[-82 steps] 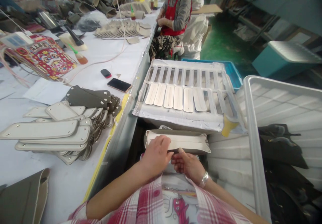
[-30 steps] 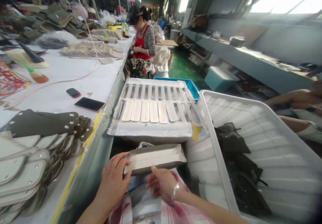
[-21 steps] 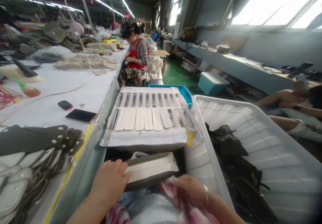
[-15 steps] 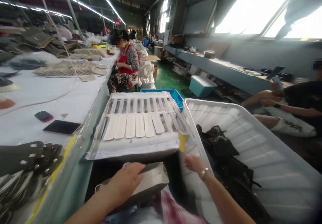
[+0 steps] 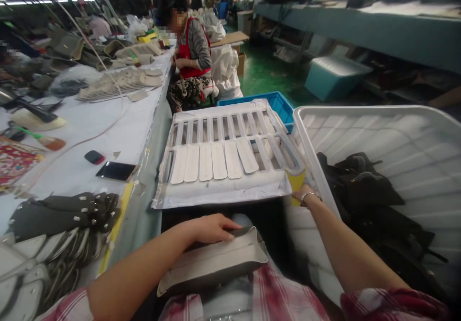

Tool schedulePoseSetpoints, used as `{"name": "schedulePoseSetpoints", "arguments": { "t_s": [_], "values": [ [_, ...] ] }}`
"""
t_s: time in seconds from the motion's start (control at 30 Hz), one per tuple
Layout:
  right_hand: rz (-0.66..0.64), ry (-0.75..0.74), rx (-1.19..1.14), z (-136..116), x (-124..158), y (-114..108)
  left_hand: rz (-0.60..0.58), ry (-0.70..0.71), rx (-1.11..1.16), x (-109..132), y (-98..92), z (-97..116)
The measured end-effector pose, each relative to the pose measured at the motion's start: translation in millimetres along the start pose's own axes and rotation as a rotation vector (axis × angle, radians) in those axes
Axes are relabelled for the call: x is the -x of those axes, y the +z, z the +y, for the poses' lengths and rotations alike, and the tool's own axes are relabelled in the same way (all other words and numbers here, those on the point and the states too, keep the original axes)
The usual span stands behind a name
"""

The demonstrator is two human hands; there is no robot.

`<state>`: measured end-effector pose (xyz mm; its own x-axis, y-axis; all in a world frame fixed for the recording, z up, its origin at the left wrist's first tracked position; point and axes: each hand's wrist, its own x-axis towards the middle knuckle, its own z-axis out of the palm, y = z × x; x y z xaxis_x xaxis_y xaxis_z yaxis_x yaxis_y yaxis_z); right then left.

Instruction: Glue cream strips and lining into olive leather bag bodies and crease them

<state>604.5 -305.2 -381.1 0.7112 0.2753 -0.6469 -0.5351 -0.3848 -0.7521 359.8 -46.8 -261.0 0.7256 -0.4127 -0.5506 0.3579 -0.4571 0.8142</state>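
A grey folded piece with a pale inner side lies across my lap. My left hand is closed over its upper edge. My right hand is at the right front corner of a white slotted tray, beside a yellow patch; its fingers are mostly hidden there. Several pale rounded strips lie side by side on the tray.
At right stands a large white bin holding dark pieces. The left table bears a phone and stacked dark pieces. A blue crate and a seated person are beyond the tray.
My right hand has moved forward from beside the bin to the tray's corner. My left hand stays on the grey piece. The view has tilted down and turned.
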Motion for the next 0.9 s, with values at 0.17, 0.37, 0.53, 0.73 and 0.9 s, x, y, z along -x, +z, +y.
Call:
{"name": "schedulePoseSetpoints", "arguments": {
  "t_s": [0.17, 0.37, 0.53, 0.73, 0.9],
  "values": [
    [0.123, 0.077, 0.148, -5.8, 7.2, -8.2, -0.209, -0.016, 0.185, -26.6, -11.9, -9.6],
    [0.029, -0.055, 0.122, 6.1, 69.2, 9.1, -0.425, -0.015, 0.48, -60.7, -12.0, -18.0],
    [-0.32, -0.241, 0.256, 13.7, 124.0, 20.2, -0.591, 0.084, 0.609, -81.2, -9.3, -24.3],
    [-0.29, -0.415, 0.937, -2.5, 133.1, 53.4, -0.584, 0.096, 0.767, -85.4, 3.2, -37.3],
    [-0.333, -0.687, 1.199, -20.3, 124.3, 78.2, -0.561, 0.067, 0.783, -82.1, 11.5, -48.0]
  ]
}}
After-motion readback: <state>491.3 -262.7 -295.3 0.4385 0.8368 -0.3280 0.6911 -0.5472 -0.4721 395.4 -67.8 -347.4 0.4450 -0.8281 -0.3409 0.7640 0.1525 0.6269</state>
